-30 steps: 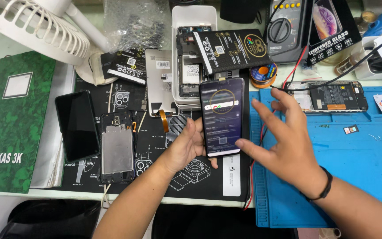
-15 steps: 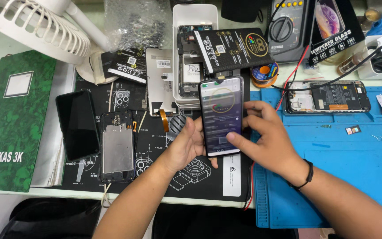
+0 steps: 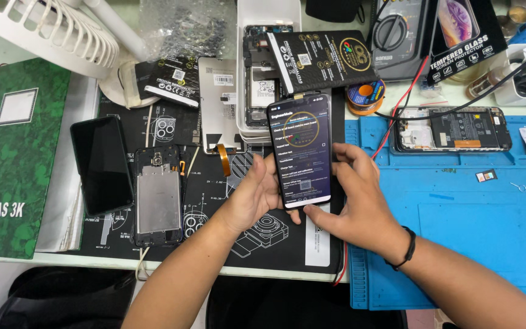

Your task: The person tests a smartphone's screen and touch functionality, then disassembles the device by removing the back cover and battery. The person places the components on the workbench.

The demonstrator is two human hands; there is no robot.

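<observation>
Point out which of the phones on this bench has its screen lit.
The phone held between the left hand and right hand. The black phone lying left is dark; the opened phone on the blue mat shows bare internals.

Glossy glass phone screen [image 3: 300, 152], matt blue rubbery mat [image 3: 470, 231], bare metal phone frame [image 3: 158, 198], marbled green paper ledger [image 3: 7, 158]

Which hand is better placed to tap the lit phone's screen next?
Right, most likely. The left hand grips the lit phone by its left edge, supporting it. The right hand wraps the right edge, thumb near the bottom.
</observation>
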